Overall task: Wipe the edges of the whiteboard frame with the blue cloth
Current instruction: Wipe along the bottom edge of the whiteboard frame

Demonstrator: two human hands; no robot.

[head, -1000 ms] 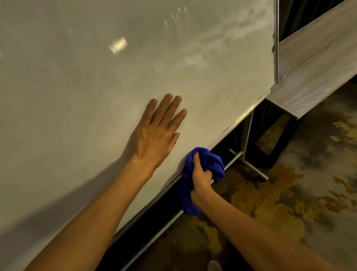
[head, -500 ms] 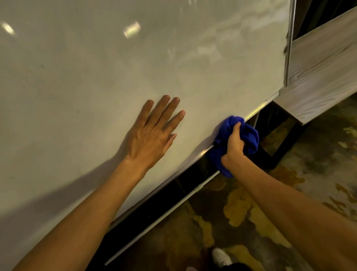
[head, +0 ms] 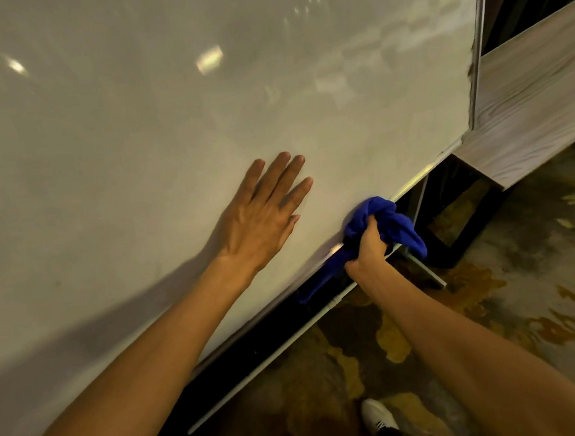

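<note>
A large whiteboard fills most of the view, tilted, with a thin metal frame along its bottom edge and its right edge. My left hand lies flat on the board surface, fingers spread, holding nothing. My right hand grips a bunched blue cloth and presses it against the bottom frame edge, to the right of my left hand. A tail of the cloth hangs down to the lower left below the frame.
A light wood-grain tabletop on a black frame stands right of the board. A white stand rail runs under the board above the mottled brown floor. My white shoe shows at the bottom.
My right hand slid the cloth right along the bottom frame edge, then slightly back left and down. My left hand stayed flat on the board.
</note>
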